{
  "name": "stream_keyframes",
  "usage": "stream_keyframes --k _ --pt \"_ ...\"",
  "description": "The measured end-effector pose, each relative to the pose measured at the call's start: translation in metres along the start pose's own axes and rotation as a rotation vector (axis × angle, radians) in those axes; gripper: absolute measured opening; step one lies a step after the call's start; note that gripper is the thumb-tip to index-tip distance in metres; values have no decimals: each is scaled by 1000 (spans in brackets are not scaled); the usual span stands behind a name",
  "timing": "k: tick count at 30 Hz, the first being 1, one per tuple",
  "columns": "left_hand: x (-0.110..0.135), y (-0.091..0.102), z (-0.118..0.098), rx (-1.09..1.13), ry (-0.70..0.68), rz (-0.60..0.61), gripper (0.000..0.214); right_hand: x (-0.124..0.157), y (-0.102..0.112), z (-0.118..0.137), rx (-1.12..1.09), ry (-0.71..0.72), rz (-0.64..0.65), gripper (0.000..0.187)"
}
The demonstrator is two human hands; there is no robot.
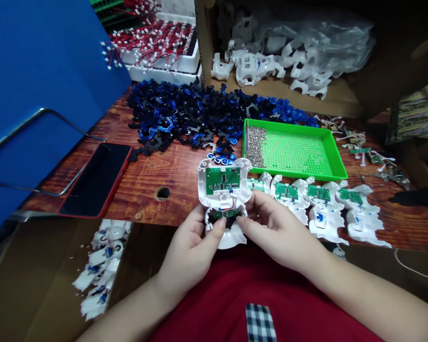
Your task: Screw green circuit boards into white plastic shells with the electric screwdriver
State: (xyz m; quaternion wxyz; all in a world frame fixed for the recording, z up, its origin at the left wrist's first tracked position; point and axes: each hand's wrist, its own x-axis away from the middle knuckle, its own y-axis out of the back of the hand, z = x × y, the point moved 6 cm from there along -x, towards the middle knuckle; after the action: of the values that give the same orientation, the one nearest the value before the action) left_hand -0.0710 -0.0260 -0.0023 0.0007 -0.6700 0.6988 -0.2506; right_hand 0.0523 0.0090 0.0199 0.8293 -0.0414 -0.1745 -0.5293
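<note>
Both hands hold a white plastic controller shell (224,199) with a green circuit board (222,179) set in its upper half. My left hand (194,251) grips the shell's lower left, thumb pressing a small dark board (225,214) at its middle. My right hand (276,228) grips the right side, fingers curled round the edge. The shell hovers over the near edge of the wooden table (164,171).
A row of similar white shells with green boards (321,202) lies to the right. Behind it sit a green tray (296,152) with screws, a pile of blue and black parts (185,114), and a phone (96,178). More shells (100,266) lie in a box below left.
</note>
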Motion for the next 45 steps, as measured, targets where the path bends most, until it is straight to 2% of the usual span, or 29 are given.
stream_keyframes --k 8,17,27,33,41,45 --pt "-2 0 -1 -13 -17 -24 40 2 2 -2 50 -7 -41 8" --pt "-3 -1 -2 33 -25 -13 44 3 1 -1 -51 6 -19 6" --pt "-1 -1 -2 -73 -24 -24 43 6 6 2 133 38 -37 9" --pt "2 -4 -6 -162 -75 -59 43 4 5 2 62 59 -73 4" --pt "-2 -3 -2 -126 -62 -53 46 1 1 -2 -40 33 -70 4" --pt "-7 1 1 -106 -51 -66 44 -5 3 -5 101 55 -124 7"
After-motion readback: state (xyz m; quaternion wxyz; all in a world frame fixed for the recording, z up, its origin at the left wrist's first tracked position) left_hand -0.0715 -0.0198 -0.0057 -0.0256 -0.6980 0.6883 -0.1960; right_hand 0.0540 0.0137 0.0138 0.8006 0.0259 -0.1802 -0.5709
